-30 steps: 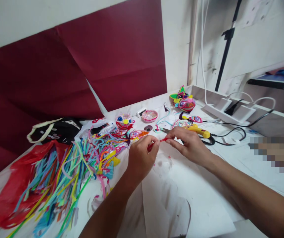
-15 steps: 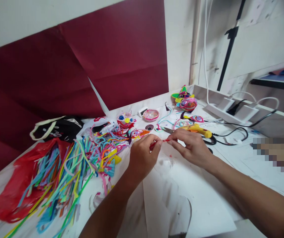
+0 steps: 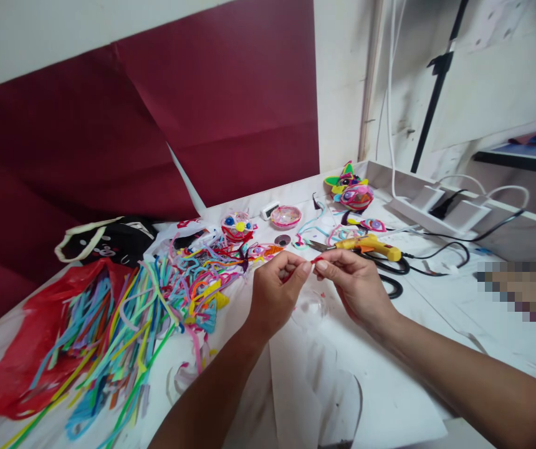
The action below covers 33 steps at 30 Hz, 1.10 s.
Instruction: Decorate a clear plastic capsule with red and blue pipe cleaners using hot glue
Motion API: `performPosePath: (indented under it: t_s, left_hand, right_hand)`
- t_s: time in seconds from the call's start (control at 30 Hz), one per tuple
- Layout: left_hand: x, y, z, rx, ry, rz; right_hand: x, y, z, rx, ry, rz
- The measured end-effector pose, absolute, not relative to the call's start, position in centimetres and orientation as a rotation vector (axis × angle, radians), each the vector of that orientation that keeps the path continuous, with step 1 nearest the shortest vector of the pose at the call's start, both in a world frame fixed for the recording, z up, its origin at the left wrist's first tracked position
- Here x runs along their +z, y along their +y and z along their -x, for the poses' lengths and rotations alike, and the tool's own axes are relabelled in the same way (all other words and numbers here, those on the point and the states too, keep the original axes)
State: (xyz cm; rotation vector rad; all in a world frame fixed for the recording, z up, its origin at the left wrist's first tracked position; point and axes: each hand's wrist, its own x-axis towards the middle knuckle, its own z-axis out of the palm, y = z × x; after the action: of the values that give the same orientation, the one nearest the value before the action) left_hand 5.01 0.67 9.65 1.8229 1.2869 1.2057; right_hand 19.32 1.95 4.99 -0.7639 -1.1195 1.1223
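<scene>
Both my hands meet above the white table [image 3: 427, 324]. My left hand [image 3: 275, 293] is closed in a pinch on a short red pipe cleaner [image 3: 315, 260], most of it hidden in the fingers. My right hand [image 3: 354, 280] pinches the same red piece at its other end, fingertips almost touching those of the left. A heap of coloured pipe cleaners [image 3: 156, 299] lies to the left of my hands, partly on a red plastic bag [image 3: 20, 355].
A yellow glue gun [image 3: 371, 244] with a black cord lies just behind my right hand. Finished colourful craft pieces [image 3: 349, 190] and a small pink dish [image 3: 285, 216] sit farther back. A white power strip [image 3: 436, 212] is at the right, a black bag [image 3: 109, 240] at the left.
My two hands have drawn closer together, so less of the red pipe cleaner shows between the fingertips. The view shifted slightly.
</scene>
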Motion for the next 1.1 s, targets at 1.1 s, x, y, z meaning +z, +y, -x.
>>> performPosePath:
  t_s: [1.1]
  left_hand:
    - [9.1, 1.0, -4.8, 1.168, 1.374, -2.034]
  right_hand:
    - [5.1, 2.4, -19.9, 1.019, -1.312, 0.817]
